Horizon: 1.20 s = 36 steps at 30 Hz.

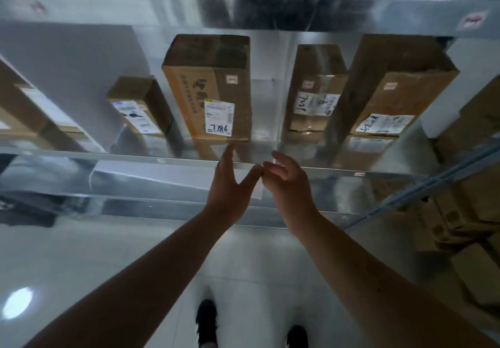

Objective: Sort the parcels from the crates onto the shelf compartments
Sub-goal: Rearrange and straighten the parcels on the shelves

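Observation:
A tall brown cardboard parcel [213, 88] with a white label stands upright on the shiny metal shelf [259, 150]. My left hand [230, 185] is just below and in front of it, fingers straight, fingertips near the parcel's lower front edge, holding nothing. My right hand [286, 182] hovers beside it at the shelf's front edge, fingers loosely curled and empty. The thumbs of both hands nearly touch. A small labelled parcel [138, 107] stands to the left. Two more labelled parcels [313, 96] [392, 99] stand to the right.
More cardboard boxes [29, 115] stand at the far left of the shelf. Brown boxes [470, 204] are stacked at the right, beside the rack. An upper shelf beam [243, 9] runs overhead. My shoes [207, 320] are on the pale glossy floor below.

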Each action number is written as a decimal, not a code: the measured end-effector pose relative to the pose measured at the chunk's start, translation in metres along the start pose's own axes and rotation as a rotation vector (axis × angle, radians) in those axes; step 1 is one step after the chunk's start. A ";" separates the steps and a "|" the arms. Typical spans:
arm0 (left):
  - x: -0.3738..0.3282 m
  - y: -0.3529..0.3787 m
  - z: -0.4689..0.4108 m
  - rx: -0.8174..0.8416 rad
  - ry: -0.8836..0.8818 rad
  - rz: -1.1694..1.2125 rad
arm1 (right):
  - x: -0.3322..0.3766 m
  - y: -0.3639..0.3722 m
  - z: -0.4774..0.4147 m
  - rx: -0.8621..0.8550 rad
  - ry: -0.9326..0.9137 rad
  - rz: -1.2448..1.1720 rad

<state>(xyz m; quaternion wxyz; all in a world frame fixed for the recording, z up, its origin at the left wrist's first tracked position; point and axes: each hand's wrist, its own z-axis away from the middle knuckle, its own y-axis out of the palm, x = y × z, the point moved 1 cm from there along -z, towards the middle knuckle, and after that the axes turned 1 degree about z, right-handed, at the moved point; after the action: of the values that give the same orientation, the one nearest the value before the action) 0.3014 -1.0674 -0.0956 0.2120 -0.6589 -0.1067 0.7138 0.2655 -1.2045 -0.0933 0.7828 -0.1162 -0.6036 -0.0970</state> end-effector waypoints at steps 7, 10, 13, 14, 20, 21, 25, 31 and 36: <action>0.031 -0.086 -0.067 0.004 0.089 0.011 | 0.007 0.092 -0.045 -0.086 -0.105 0.069; 0.046 -0.107 -0.104 0.006 0.063 0.030 | 0.004 0.105 -0.077 -0.212 -0.089 0.154; 0.055 -0.111 -0.134 0.024 0.026 0.051 | 0.003 0.108 -0.106 -0.303 -0.005 0.235; 0.061 -0.111 -0.146 0.018 0.008 0.058 | 0.000 0.107 -0.115 -0.303 0.013 0.208; 0.074 -0.095 -0.193 -0.061 0.049 0.016 | -0.005 0.111 -0.162 -0.274 -0.141 0.292; 0.073 -0.093 -0.197 -0.079 0.051 0.003 | -0.005 0.112 -0.170 -0.268 -0.164 0.316; 0.073 -0.086 -0.220 -0.106 0.068 -0.062 | -0.006 0.116 -0.196 -0.326 -0.247 0.350; 0.057 -0.082 -0.246 -0.083 0.088 -0.059 | -0.004 0.120 -0.221 -0.393 -0.243 0.369; 0.052 -0.077 -0.256 -0.084 0.084 -0.021 | 0.001 0.120 -0.235 -0.385 -0.201 0.364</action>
<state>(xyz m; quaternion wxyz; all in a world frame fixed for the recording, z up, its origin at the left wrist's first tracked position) 0.5640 -1.0082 -0.1364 0.1962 -0.6955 -0.1345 0.6781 0.5177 -1.1607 -0.1578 0.6871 -0.3782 -0.6179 -0.0556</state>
